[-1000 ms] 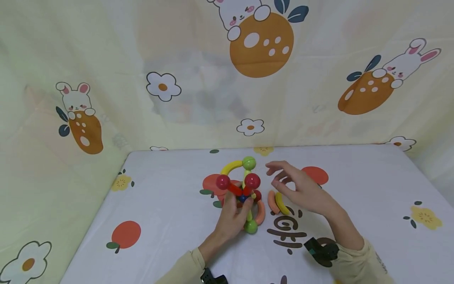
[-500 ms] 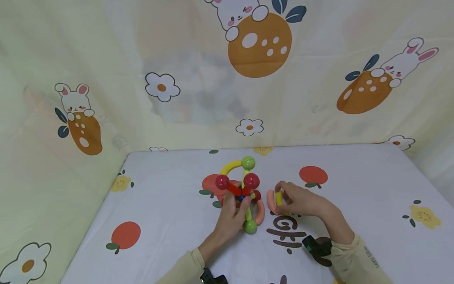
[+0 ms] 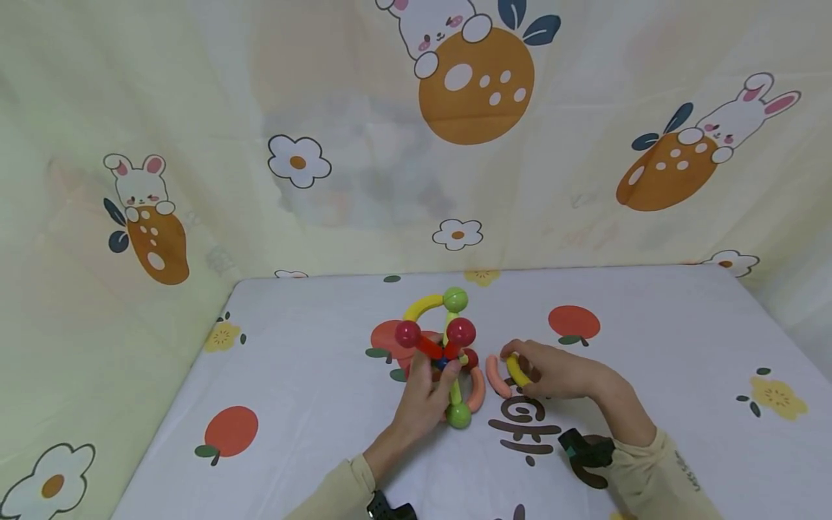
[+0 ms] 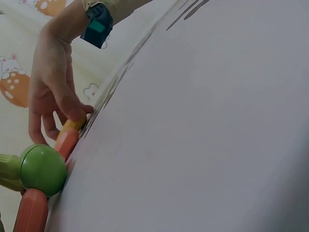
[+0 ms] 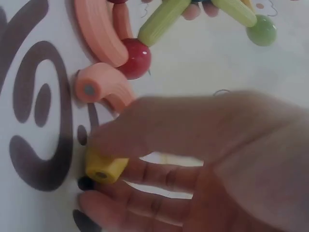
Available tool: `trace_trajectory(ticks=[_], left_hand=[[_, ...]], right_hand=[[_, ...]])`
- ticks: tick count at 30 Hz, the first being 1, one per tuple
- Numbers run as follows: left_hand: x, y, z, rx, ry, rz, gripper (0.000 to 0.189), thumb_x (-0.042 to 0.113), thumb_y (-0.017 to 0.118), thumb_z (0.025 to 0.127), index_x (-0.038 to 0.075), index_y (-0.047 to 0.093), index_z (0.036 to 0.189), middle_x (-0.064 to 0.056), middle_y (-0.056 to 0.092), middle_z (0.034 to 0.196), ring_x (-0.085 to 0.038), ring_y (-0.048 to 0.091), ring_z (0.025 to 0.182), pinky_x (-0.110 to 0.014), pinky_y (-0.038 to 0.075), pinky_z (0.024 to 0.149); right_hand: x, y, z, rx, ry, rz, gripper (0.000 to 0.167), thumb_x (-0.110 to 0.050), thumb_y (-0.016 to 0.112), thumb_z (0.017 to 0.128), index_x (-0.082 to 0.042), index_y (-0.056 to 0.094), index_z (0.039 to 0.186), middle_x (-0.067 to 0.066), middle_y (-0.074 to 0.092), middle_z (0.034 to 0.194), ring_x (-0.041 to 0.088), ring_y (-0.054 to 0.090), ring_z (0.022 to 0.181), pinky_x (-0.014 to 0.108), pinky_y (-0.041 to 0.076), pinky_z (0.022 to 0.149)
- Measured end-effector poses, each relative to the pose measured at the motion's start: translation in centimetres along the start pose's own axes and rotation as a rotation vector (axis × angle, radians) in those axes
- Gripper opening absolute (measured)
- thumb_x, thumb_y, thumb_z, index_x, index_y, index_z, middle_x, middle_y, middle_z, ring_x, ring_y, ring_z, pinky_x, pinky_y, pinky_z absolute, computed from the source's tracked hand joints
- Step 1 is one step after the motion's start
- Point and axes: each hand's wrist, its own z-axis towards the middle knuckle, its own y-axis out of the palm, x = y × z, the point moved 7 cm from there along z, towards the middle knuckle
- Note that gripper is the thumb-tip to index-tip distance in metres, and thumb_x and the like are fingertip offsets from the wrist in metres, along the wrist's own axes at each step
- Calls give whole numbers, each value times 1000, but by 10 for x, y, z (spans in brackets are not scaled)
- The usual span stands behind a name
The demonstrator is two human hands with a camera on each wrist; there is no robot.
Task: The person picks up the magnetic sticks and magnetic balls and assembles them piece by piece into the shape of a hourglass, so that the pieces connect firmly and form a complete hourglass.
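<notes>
My left hand (image 3: 421, 404) grips a built toy of coloured sticks and balls near its blue ball (image 3: 445, 363). On top, red sticks (image 3: 429, 347) end in red balls (image 3: 461, 332); green balls (image 3: 458, 415) sit at its front and back. To the right, my right hand (image 3: 564, 370) pinches a curved yellow stick (image 3: 517, 370) between thumb and fingers, low at the tabletop. A loose curved pink stick (image 3: 497, 376) lies just left of it, apart from the toy. In the right wrist view a dark metal-looking disc shows on the end of the yellow stick (image 5: 105, 169).
The table has a white cloth (image 3: 312, 433) printed with fruit, flowers and brown marks. A patterned curtain (image 3: 364, 217) rises behind its far edge. Each wrist carries a small black camera (image 3: 587, 449).
My right hand has come down and left onto the yellow stick and taken hold of it. The yellow stick has tilted and parted slightly from the pink one. My left hand stays put.
</notes>
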Motion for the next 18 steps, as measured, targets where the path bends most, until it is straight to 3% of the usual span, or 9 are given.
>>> trace_trajectory(ticks=[5, 12, 18], left_hand=[[0, 0, 0, -13, 2, -7, 41, 16, 52, 97, 8, 34, 133, -11, 47, 126, -19, 49, 119, -31, 47, 95], [1, 0, 1, -33, 14, -9, 43, 18, 50, 97, 7, 33, 135, -12, 48, 128, -18, 47, 121, -29, 47, 96], [-23, 6, 5, -12, 27, -24, 43, 15, 52, 97, 13, 33, 135, -9, 49, 127, -18, 48, 120, -32, 47, 96]], right_hand=[[-2, -9, -5, 20, -47, 97, 44, -5, 59, 83, -19, 44, 123, 11, 57, 110, 21, 56, 86, 33, 52, 66], [-13, -29, -9, 127, -211, 305, 35, -8, 49, 91, -19, 40, 124, 21, 52, 116, 32, 62, 85, 36, 53, 75], [-28, -38, -12, 148, -374, 582, 27, -11, 45, 98, -13, 39, 125, 21, 45, 118, 38, 64, 90, 36, 55, 82]])
